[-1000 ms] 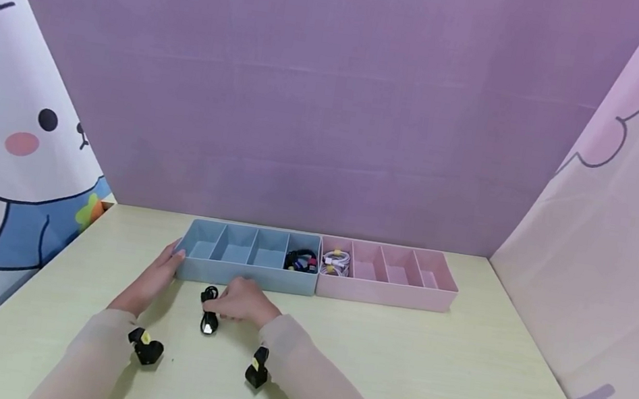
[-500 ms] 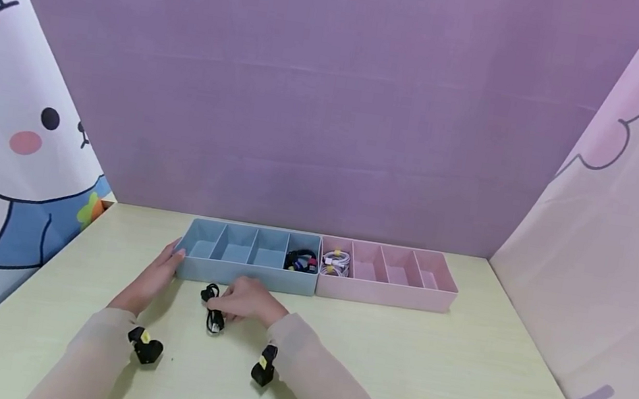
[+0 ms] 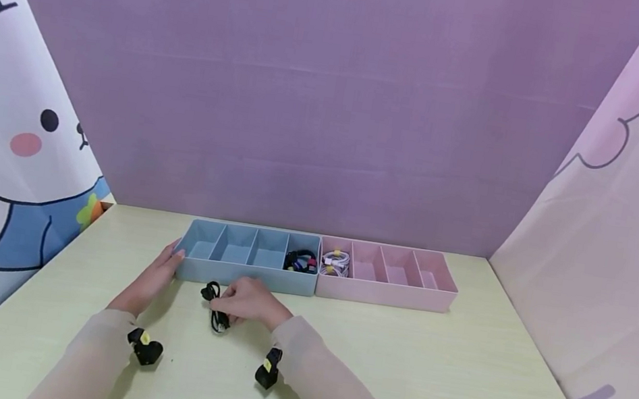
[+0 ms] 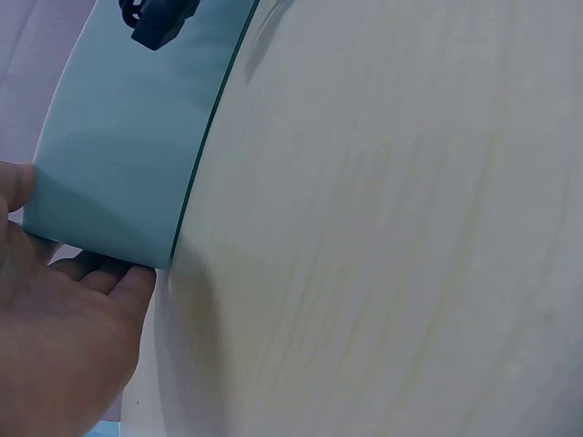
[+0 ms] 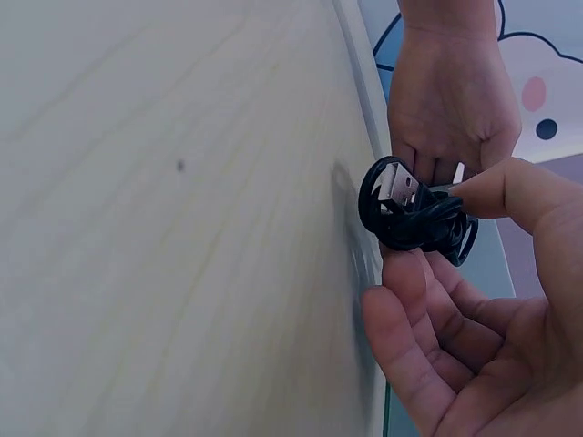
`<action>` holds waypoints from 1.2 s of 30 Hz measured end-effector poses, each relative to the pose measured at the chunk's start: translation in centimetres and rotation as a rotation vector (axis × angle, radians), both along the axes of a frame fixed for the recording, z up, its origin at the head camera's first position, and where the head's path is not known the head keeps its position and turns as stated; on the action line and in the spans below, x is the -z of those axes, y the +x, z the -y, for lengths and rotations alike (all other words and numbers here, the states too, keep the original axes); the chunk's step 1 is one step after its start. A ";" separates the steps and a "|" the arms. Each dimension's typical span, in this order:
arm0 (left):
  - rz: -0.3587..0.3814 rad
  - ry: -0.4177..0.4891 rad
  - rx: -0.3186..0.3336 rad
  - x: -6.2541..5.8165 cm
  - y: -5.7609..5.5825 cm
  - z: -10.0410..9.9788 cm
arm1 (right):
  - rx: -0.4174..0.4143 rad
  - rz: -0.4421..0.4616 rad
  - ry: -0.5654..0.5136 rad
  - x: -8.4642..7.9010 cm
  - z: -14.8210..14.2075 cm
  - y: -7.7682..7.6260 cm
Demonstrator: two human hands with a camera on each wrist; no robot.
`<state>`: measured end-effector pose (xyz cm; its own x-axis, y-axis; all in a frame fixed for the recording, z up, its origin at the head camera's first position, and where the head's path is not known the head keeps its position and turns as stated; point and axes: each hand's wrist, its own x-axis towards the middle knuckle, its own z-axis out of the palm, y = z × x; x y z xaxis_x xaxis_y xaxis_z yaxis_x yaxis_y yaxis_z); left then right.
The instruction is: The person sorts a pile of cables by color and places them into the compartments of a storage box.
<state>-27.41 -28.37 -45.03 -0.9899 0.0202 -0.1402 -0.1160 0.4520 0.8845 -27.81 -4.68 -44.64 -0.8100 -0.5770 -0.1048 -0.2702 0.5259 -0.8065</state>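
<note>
My right hand [image 3: 250,302] pinches a coiled black USB cable [image 5: 424,214] between thumb and fingertips, in front of the blue divided box [image 3: 247,277]. Its metal USB plug [image 5: 398,185] shows at one end of the bundle. At the box's left end, my left hand [image 3: 152,278] holds the corner, the thumb at the upper edge and the fingers along the end wall. In the left wrist view this hand [image 4: 73,319] is close against the blue wall; part of its fingers is hidden behind it. The rightmost blue compartment contains dark cables [image 3: 301,260].
A pink divided box [image 3: 382,295] adjoins the blue one on the right, with white cables [image 3: 336,262] in its leftmost compartment. Both stand at the back of the pale wooden table [image 3: 453,382], before a purple backdrop [image 3: 322,91]. Printed cloth hangs on both sides.
My right hand has shifted slightly right with the USB cable, whose lower end has swung right. My left hand stays at the blue box.
</note>
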 end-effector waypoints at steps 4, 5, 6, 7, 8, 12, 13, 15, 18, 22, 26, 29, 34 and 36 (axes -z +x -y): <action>0.004 -0.002 -0.006 0.1 0.0 0.0 | -0.004 -0.020 0.002 -0.3 -0.1 0.1; 0.001 -0.002 -0.005 0.1 -0.1 0.0 | -0.002 -0.027 0.004 -0.3 -0.1 0.1; 0.001 -0.004 -0.005 0.1 -0.1 0.0 | 0.001 -0.032 0.006 -0.4 -0.1 0.1; -0.001 -0.005 -0.005 0.1 -0.1 0.0 | 0.005 -0.037 0.009 -0.4 -0.1 0.1; -0.004 -0.007 -0.005 0.1 -0.1 0.1 | 0.010 -0.045 0.012 -0.4 -0.1 0.2; -0.002 -0.012 -0.006 0.1 -0.1 0.1 | 0.016 -0.065 0.011 -0.3 -0.2 0.2; 0.000 -0.012 -0.007 0.1 -0.1 0.1 | 0.018 -0.067 0.008 -0.3 -0.3 0.2; 0.003 -0.012 -0.009 0.2 -0.2 0.1 | 0.016 -0.074 0.005 -0.3 -0.4 0.2; 0.006 -0.013 -0.013 0.2 -0.2 0.1 | 0.013 -0.089 0.003 -0.3 -0.7 0.2; 0.007 -0.016 -0.016 0.2 -0.2 0.1 | 0.006 -0.110 -0.012 -0.4 -1.1 0.1; 0.010 -0.014 -0.017 0.2 -0.1 0.0 | 0.008 -0.121 -0.037 -0.6 -1.4 0.1; 0.003 -0.007 -0.015 0.2 -0.1 0.0 | 0.015 -0.129 -0.043 -0.6 -1.6 0.1; -0.009 -0.004 -0.011 0.2 -0.1 0.0 | 0.018 -0.131 -0.053 -0.7 -1.9 0.0; -0.010 -0.005 -0.010 0.2 -0.1 0.0 | 0.016 -0.136 -0.062 -0.7 -2.0 0.0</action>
<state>-27.52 -28.39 -45.23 -0.9914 0.0098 -0.1302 -0.1115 0.4549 0.8835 -27.85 -2.72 -43.99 -0.8233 -0.5661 0.0421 -0.3715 0.4812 -0.7940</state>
